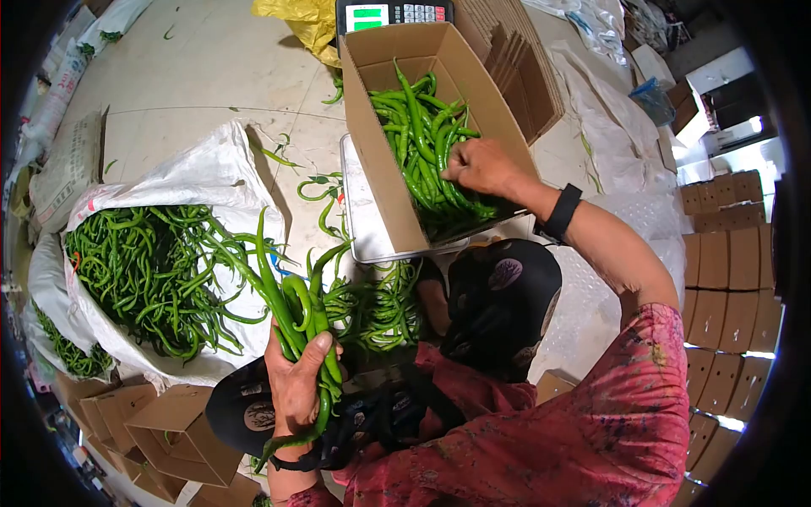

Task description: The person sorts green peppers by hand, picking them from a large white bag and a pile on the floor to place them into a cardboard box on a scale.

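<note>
My left hand [296, 378] is wrapped round a bunch of long green chili peppers [291, 308], their tips fanning upward and one curling down past the wrist. Inside an open cardboard box [365, 127], my right hand [481, 167] has its fingers curled closed on a green chili pepper at the top of the pile [414, 135]. Peppers fill the box's lower part, lying mostly lengthwise. The box rests on the white platform of a scale [363, 198]. To the left, a white woven sack [224, 169] lies open with a heap of green chili peppers [139, 279] in it.
A scale display with keys [397, 14] stands behind the box, beside a yellow bag [308, 25]. More peppers [389, 308] lie between my knees. Flattened cardboard [524, 68] leans at the box's right. Stacked cartons [718, 270] line the right; open boxes [182, 431] sit lower left.
</note>
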`<action>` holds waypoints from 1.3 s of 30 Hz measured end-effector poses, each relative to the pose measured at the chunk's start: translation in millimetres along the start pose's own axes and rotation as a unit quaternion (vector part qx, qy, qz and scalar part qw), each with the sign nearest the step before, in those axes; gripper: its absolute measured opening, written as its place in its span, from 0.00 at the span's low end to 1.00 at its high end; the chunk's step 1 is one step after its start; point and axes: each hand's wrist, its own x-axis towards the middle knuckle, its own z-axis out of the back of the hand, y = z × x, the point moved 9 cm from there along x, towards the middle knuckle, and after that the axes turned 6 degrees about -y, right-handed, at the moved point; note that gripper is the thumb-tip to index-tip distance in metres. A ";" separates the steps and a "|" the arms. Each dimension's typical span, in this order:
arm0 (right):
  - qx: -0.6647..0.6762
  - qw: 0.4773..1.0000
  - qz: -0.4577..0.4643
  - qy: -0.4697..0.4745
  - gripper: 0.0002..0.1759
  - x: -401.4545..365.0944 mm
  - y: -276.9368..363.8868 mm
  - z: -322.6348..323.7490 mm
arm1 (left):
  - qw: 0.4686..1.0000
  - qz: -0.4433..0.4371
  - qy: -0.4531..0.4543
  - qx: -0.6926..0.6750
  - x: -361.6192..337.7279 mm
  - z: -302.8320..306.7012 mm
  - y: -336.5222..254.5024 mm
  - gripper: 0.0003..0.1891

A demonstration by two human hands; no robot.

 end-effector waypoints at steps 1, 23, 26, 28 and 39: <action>-0.044 0.999 -0.009 -0.017 0.19 -1.3 14.1 1.7 | 1.000 0.001 0.001 0.000 0.8 -0.2 0.9 0.23; 0.176 0.961 0.053 0.207 0.22 -47.0 41.6 80.7 | 1.000 -0.016 0.009 0.020 3.6 -4.5 5.0 0.18; 0.111 0.948 0.088 0.285 0.25 -36.4 29.5 39.2 | 1.000 -0.016 0.007 0.012 5.0 -2.0 8.8 0.18; 0.066 0.942 0.088 0.316 0.26 -25.8 12.6 4.7 | 1.000 -0.022 0.003 0.009 5.3 -2.5 8.3 0.19; -0.078 0.935 0.178 0.298 0.26 -17.8 36.2 18.4 | 0.999 -0.024 -0.004 0.032 6.5 -6.5 9.4 0.20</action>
